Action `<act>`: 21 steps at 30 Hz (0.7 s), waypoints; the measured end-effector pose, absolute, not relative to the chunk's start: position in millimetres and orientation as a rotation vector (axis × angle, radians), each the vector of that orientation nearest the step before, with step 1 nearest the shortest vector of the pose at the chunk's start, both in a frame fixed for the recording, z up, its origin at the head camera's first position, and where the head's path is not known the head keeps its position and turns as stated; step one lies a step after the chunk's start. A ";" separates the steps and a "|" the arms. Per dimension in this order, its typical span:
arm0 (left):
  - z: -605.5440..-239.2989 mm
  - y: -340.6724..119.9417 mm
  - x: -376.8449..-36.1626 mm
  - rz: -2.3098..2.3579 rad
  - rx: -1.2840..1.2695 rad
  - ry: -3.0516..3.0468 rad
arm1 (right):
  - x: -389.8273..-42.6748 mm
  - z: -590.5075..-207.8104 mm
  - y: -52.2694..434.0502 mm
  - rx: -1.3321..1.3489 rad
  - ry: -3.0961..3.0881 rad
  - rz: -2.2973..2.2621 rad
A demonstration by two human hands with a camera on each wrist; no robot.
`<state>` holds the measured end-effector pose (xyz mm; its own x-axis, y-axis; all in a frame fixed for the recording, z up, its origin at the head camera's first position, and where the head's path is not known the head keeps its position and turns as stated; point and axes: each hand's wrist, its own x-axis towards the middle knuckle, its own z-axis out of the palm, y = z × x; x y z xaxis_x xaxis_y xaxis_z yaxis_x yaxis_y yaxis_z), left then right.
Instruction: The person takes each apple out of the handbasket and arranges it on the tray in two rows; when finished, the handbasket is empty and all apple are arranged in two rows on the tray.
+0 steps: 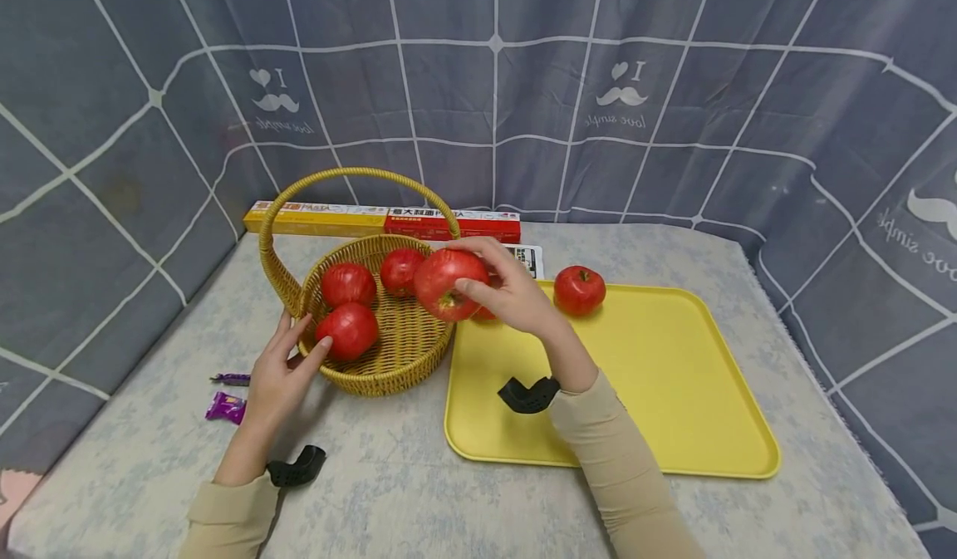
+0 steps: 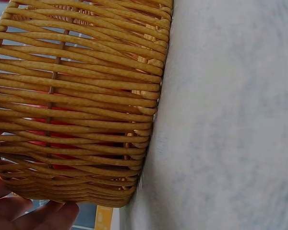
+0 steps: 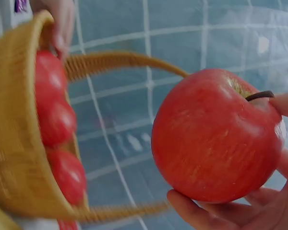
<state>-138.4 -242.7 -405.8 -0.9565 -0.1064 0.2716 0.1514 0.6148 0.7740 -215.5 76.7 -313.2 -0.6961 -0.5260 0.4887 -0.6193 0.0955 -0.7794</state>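
Nearest, two purple sweets [image 1: 227, 405] are lying on the tablecloth [image 1: 389, 484] just left of the left hand [image 1: 278, 374]. That hand is resting with straight, spread fingers against the near-left rim of the wicker basket [image 1: 389, 360] — not curling round it. Three apples are sitting inside the basket. The right hand [image 1: 516, 293] is holding a red apple [image 1: 447, 283] aloft, fingers curled round it, above the basket's right rim where it is meeting the yellow tray [image 1: 673, 393]. The tray's surface is lying mostly open toward the right edge — one apple [image 1: 579, 290] is standing at its far-left corner. Farthest, a long box [image 1: 336, 218] is lying against the curtain.
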 end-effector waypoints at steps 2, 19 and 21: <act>-405.5 -242.4 -138.2 -1.264 -0.038 -2.552 | -218.6 -311.8 94.3 1.105 -2.231 1.725; -405.0 -241.1 -139.0 -1.277 -0.037 -2.543 | -255.0 -334.7 219.9 0.146 -2.274 1.664; -404.9 -241.1 -139.3 -1.275 -0.038 -2.543 | -258.3 -341.6 228.7 0.046 -2.273 1.660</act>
